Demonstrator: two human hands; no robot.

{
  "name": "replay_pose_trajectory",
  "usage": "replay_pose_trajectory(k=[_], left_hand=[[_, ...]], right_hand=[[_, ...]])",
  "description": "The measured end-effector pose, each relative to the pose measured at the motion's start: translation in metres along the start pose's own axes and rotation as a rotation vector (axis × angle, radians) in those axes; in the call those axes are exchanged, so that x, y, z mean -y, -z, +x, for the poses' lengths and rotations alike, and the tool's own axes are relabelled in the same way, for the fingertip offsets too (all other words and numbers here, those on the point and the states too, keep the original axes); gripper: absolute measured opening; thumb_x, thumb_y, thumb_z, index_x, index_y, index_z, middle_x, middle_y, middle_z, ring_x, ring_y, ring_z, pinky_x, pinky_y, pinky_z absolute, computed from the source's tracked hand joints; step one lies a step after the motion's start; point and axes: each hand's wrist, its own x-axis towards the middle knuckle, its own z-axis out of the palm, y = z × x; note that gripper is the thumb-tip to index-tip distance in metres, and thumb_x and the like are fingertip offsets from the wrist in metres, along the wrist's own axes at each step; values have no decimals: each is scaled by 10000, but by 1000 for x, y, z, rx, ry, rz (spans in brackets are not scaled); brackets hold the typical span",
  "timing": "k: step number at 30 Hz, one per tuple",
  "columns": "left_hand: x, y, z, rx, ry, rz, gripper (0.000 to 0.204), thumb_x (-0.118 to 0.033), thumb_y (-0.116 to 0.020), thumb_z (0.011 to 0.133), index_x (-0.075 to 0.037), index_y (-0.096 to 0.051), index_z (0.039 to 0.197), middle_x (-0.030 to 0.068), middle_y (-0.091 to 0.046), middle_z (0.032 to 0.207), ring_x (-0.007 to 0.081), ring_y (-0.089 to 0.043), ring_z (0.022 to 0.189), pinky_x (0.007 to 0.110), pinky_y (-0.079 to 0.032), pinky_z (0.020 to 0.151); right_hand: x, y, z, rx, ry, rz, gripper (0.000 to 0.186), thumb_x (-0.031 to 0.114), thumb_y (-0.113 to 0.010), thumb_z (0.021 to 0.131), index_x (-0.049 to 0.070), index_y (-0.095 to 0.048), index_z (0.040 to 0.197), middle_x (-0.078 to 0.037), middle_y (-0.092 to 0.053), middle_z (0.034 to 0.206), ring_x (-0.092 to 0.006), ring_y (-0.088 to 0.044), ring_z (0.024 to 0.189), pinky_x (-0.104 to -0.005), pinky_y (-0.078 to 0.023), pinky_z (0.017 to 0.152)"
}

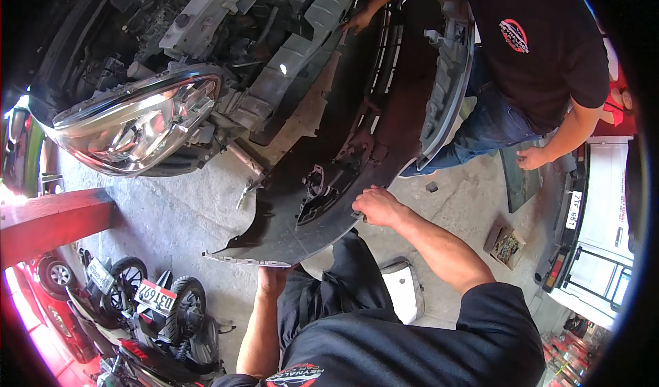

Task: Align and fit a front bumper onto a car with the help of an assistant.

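While the left hand (272, 279) props the black bumper (357, 146) from below, grip clamped on its edge, the right hand (377, 206) clamps its rim too.

Bumper cover (357, 146) lies right of the headlight (137, 122), above motorcycles (147, 304).

We see the black bumper cover (357, 153) tilted, inner side up, its lower edge over our fingers (364, 205).

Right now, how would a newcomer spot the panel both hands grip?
Start at the stripped car front with its clear chrome-lined headlamp. Just right hangs the long curved black plastic bumper cover, with the left hand under its lower edge and the right hand on its rim. Nothing else is detached.
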Motion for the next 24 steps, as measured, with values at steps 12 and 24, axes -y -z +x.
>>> replay_pose_trajectory(k=[12, 24], left_hand=[[31, 11, -1, -57, 22, 116, 656, -583, -406, 1103, -173, -403, 1616, 97, -497, 1601, 370, -503, 1442, 672, -439, 1139], [38, -3, -16, 85, -22, 328, 609, -534, -447, 1107, -166, -425, 1591, 88, -540, 1557, 328, -546, 1402, 612, -480, 1114]], right_hand=[[-14, 0, -27, -55, 9, 20, 155, 75, -774, 737, 111, -775, 888, -109, -768, 917, -324, -744, 1008, -483, -552, 927], [-26, -5, -37, -48, 26, 1, 146, 71, -763, 710, 114, -763, 850, -113, -762, 881, -339, -746, 979, -491, -561, 902]])
